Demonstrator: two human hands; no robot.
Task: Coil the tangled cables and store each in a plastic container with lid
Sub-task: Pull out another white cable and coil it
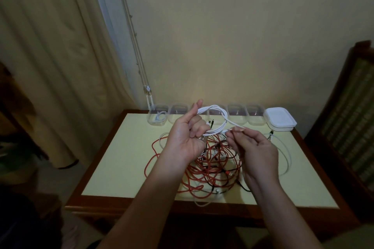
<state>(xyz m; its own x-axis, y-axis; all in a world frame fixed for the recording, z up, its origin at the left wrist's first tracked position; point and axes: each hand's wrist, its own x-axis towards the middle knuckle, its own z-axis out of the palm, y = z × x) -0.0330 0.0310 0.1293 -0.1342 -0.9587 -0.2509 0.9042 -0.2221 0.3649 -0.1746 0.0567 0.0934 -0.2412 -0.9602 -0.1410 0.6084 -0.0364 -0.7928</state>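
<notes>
White cable coiled in loops — left hand grips it, fingers curled; right hand pinches its strand at 3 o'clock — red tangle at 6 o'clock

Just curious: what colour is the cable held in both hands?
The cable is white, seen best in the head view.

White cable coil held aloft, red/blk tangle below, clear containers rear row, lid stack at right.

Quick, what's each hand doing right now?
Left hand: grips the coiled white cable.
Right hand: pinches that cable's loose end.
</notes>
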